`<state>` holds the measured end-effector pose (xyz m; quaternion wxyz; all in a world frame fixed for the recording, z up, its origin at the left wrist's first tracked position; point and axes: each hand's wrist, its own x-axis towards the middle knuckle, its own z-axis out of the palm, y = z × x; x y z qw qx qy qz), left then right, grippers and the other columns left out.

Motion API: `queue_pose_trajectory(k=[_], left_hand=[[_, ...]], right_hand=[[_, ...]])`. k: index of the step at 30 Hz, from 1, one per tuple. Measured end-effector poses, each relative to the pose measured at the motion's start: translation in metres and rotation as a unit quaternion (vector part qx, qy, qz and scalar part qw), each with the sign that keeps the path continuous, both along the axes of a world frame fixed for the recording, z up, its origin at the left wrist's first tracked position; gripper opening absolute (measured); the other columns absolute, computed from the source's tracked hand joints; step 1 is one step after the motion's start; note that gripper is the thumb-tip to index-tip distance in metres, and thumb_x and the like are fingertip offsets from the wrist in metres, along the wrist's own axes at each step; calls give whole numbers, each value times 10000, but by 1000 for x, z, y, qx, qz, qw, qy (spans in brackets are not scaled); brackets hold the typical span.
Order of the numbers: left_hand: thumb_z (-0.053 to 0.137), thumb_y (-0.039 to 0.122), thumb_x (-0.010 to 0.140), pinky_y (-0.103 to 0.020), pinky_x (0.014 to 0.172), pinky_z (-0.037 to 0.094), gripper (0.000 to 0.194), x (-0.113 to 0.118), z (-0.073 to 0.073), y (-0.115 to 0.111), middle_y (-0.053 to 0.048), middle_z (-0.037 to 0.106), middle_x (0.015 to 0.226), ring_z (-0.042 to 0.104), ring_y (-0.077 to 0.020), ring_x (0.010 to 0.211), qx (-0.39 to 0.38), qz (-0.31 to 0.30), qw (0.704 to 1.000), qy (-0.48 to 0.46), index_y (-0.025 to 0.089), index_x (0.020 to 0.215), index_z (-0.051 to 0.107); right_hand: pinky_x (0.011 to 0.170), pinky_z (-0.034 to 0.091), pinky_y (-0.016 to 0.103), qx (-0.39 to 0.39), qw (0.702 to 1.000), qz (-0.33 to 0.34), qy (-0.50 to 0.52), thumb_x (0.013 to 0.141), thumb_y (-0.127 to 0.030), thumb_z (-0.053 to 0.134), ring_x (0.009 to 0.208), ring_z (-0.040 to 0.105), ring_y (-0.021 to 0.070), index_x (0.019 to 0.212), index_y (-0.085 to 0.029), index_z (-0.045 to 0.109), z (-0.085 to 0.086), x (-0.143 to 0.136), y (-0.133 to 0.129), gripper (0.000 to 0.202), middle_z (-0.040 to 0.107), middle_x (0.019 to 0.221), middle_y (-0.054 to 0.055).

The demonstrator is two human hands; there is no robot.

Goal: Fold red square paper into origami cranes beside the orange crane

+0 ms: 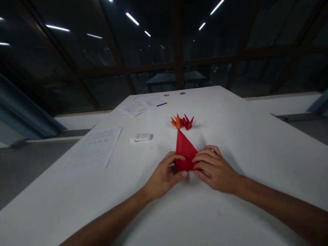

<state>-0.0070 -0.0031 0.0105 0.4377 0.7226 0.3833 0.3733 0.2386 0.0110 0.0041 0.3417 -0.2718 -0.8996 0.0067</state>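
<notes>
The red paper (186, 149), folded to a point at 12 o'clock, is between both hands above the near part of the table (256, 143). The left hand (162, 177), at 8 o'clock to it, grips its lower left edge, fingers on the face and thumb at the near edge. The right hand (219, 169), at 4 o'clock, has bent fingers on the right edge; its thumb's hold cannot be told.

Risks, as judged: uneven pressure from the two hands could skew a crease; pulling them apart could tear the thin sheet. At 12 o'clock, an orange figure (176, 122) and a red figure (189, 122) stand just beyond the tip; a forward push could knock them. The white tube (141, 137), at 10 o'clock, is well apart and poses little hazard.
</notes>
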Motion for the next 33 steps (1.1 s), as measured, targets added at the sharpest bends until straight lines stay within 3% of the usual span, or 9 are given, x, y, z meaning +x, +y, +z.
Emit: queue_pose_trajectory(k=[4, 7, 11, 14, 16, 21, 26, 30, 33], left_hand=[[776, 344, 861, -301, 836, 540, 318, 1, -5, 1, -82, 595, 1169, 603, -202, 1049, 20, 22, 999, 24, 231, 1137, 663], [673, 327, 945, -308, 865, 518, 149, 2, -8, 3, -75, 630, 1105, 611, -185, 1011, 36, 44, 998, 23, 213, 1037, 697], [639, 329, 968, -278, 764, 489, 151, 3, -8, 3, -67, 656, 1046, 612, -162, 899, 27, 45, 998, 21, 195, 990, 705], [616, 326, 981, -272, 735, 481, 160, 3, -8, 2, -58, 664, 1019, 599, -148, 840, -4, 45, 999, 10, 195, 1049, 678], [606, 321, 986, -274, 735, 487, 202, 3, -10, 1, -53, 656, 1024, 594, -147, 831, -23, 44, 999, -8, 211, 1153, 635], [576, 301, 997, -298, 768, 495, 458, 3, -13, 1, -22, 607, 964, 599, -159, 843, -41, 31, 997, -64, 275, 1426, 415], [517, 262, 1009, -351, 840, 498, 514, 0, -16, 4, -35, 607, 981, 607, -185, 897, -3, 39, 999, -34, 276, 1491, 339], [592, 204, 943, -451, 1048, 424, 501, 6, -14, 3, -99, 551, 1295, 516, -258, 1212, 161, 156, 970, 96, 281, 1424, 475], [594, 197, 940, -402, 972, 465, 348, 12, -9, -2, -76, 599, 1170, 560, -226, 1092, 195, 182, 956, 124, 250, 1284, 575]], right_hand=[[992, 460, 497, -110, 987, -65, 99, 967, -262, 618, 1105, 617, 273, 861, -223, 654, -2, -4, 0, 119, 688, 1163, 93], [1058, 457, 487, -197, 962, -75, 174, 939, -272, 649, 1231, 573, 286, 1031, -235, 672, -6, -6, 2, 101, 600, 1307, 115], [954, 537, 416, -405, 864, -14, 298, 924, -309, 680, 1098, 663, 234, 1380, -271, 468, -13, -10, 5, 503, 631, 1282, 96], [832, 556, 367, -519, 791, 28, 323, 930, -372, 684, 934, 705, 215, 1366, -247, 469, -13, -12, 5, 502, 709, 1089, 62], [780, 548, 342, -559, 760, 37, 330, 917, -398, 704, 868, 710, 208, 1329, -233, 509, -12, -14, 4, 486, 731, 1001, 47], [793, 533, 342, -599, 706, 15, 378, 870, -414, 763, 836, 706, 205, 1479, -253, 414, -10, -18, 4, 720, 740, 906, 13], [942, 511, 385, -605, 692, 73, 387, 940, -459, 671, 977, 692, 227, 1201, -207, 693, -10, -25, 5, 363, 751, 1038, 63], [935, 526, 422, -593, 717, 84, 355, 931, -497, 676, 924, 700, 237, 1078, -161, 741, -3, -29, -4, 372, 756, 1003, 81], [893, 564, 440, -591, 715, 106, 359, 946, -515, 648, 877, 719, 235, 1121, -157, 724, 2, -31, -11, 405, 760, 1000, 87]])
